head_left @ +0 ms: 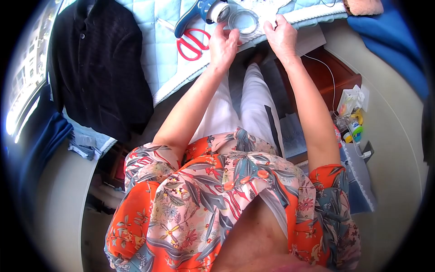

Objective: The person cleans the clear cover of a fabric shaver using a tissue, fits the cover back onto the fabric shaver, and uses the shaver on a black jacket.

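On the light blue quilted cover point(156, 45), near its white edge, my left hand point(224, 45) has its thumb and forefinger close together beside a roll of clear tape point(244, 21). Right of the roll, my right hand point(282, 38) is raised with thumb and forefinger bent towards each other. Anything thin between the fingers of either hand is too small to make out. Red-handled scissors point(194, 45) lie just left of my left hand. A blue device with a round metal head point(220, 12) rests above them.
A black buttoned garment point(97, 68) is spread at the left. Right of my legs stand a red-brown wooden cabinet point(328, 75), a white cable point(333, 81) and small bottles and packets point(355, 129). Blue fabric point(389, 41) hangs at the upper right.
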`<control>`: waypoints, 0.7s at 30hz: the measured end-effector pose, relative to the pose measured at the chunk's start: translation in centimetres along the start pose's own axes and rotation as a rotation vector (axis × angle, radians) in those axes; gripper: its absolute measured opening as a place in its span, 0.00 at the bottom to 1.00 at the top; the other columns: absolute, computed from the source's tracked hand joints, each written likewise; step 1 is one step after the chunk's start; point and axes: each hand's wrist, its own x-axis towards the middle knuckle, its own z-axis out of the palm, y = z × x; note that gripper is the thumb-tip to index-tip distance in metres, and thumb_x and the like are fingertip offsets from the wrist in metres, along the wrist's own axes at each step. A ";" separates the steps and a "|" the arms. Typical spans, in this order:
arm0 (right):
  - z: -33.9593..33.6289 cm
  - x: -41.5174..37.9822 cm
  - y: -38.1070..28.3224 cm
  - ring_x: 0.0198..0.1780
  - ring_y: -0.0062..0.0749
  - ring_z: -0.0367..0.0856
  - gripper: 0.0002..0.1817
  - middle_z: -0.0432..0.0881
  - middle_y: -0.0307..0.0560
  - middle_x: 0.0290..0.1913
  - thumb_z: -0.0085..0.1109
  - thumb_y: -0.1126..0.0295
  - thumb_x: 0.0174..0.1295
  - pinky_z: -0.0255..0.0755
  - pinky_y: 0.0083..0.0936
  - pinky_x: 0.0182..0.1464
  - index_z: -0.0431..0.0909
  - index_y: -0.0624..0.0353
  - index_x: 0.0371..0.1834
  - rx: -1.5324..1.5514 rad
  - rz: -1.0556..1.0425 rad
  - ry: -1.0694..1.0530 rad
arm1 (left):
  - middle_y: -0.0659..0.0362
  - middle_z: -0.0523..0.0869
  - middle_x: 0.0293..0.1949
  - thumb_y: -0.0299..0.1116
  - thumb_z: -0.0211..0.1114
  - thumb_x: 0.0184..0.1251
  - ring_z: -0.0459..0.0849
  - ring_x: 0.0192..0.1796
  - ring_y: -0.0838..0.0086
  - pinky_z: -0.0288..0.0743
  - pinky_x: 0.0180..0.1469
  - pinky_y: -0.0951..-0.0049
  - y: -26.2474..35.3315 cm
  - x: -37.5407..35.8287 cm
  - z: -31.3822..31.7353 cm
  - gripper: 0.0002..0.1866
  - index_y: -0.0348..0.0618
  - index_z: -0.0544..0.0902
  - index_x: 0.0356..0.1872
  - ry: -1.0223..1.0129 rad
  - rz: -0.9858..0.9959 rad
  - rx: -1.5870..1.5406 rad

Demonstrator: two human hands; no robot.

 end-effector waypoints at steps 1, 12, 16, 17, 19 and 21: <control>0.3 0.2 0.4 0.30 0.52 0.80 0.16 0.80 0.55 0.25 0.58 0.59 0.54 0.74 0.39 0.37 0.76 0.62 0.32 -0.028 -0.018 0.007 | 0.53 0.82 0.40 0.40 0.61 0.64 0.84 0.31 0.72 0.76 0.28 0.77 0.7 0.3 0.0 0.25 0.30 0.72 0.54 -0.043 -0.062 -0.047; -0.3 0.9 0.5 0.33 0.54 0.81 0.15 0.81 0.58 0.26 0.62 0.60 0.53 0.74 0.41 0.38 0.77 0.62 0.33 -0.006 -0.071 -0.109 | 0.48 0.79 0.37 0.53 0.56 0.65 0.86 0.33 0.55 0.82 0.26 0.69 3.6 2.5 1.4 0.29 0.36 0.71 0.55 -0.149 -0.344 -0.358; -0.8 1.0 0.3 0.33 0.53 0.81 0.14 0.81 0.57 0.27 0.62 0.61 0.54 0.74 0.40 0.37 0.78 0.61 0.34 0.032 -0.097 -0.154 | 0.48 0.79 0.37 0.48 0.57 0.64 0.86 0.34 0.52 0.83 0.28 0.66 3.4 2.8 1.2 0.27 0.37 0.71 0.56 -0.214 -0.361 -0.424; -0.9 0.9 0.3 0.33 0.53 0.81 0.13 0.81 0.56 0.27 0.62 0.61 0.54 0.74 0.39 0.37 0.78 0.61 0.34 0.059 -0.111 -0.155 | 0.48 0.79 0.37 0.46 0.57 0.63 0.86 0.35 0.52 0.84 0.29 0.66 3.4 2.8 1.0 0.27 0.38 0.70 0.57 -0.236 -0.363 -0.450; -1.6 0.9 0.0 0.32 0.52 0.81 0.12 0.82 0.56 0.27 0.62 0.63 0.55 0.74 0.38 0.36 0.78 0.61 0.34 0.087 -0.131 -0.171 | 0.47 0.79 0.39 0.47 0.56 0.63 0.85 0.37 0.51 0.84 0.29 0.64 3.0 3.0 0.6 0.27 0.39 0.69 0.59 -0.326 -0.361 -0.489; -2.2 0.9 -0.1 0.32 0.51 0.81 0.12 0.82 0.55 0.27 0.62 0.63 0.55 0.74 0.37 0.36 0.78 0.60 0.35 0.114 -0.155 -0.187 | 0.47 0.79 0.42 0.48 0.54 0.64 0.85 0.39 0.50 0.84 0.30 0.64 3.3 2.9 0.3 0.28 0.41 0.69 0.60 -0.406 -0.351 -0.507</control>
